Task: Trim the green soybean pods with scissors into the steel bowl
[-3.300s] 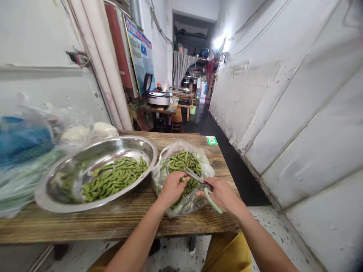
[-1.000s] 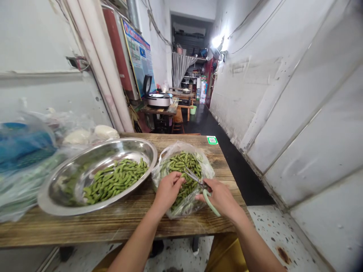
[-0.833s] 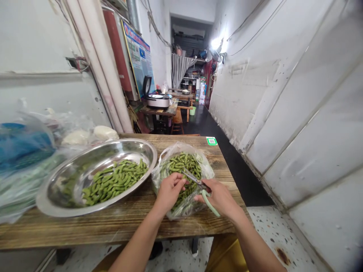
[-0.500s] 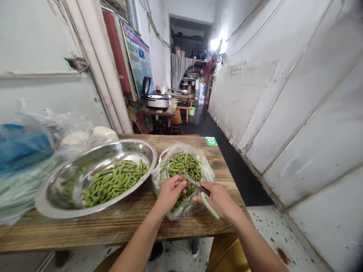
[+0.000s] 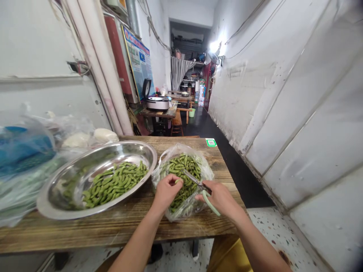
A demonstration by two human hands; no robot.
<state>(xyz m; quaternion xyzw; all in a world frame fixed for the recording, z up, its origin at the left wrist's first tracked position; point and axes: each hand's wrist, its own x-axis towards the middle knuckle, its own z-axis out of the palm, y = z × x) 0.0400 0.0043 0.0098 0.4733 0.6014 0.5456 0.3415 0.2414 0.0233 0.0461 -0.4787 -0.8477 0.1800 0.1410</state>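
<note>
My right hand [image 5: 219,198] grips scissors [image 5: 195,179] with pale green handles; the blades point up and left over a clear plastic bag [image 5: 208,173] filled with green soybean pods [image 5: 184,165]. Left of the blades, my left hand [image 5: 167,192] pinches a single soybean pod [image 5: 178,181] between thumb and fingertips, over the bag's left side. The pod is mostly covered by the fingers. Beside the bag, a large oval steel basin [image 5: 53,204] holds a heap of pods on its right side.
Filled plastic bags [image 5: 25,162] crowd the left of the wooden table [image 5: 130,228]. A green code sticker [image 5: 211,142] marks its far right corner. Farther back, a rice cooker [image 5: 157,103] with a raised lid sits on another table. A white wall [image 5: 283,113] runs along the right.
My left hand has drawn slightly left, away from the scissor tips, and the pod in its fingers now shows. The scissors have hardly moved.
</note>
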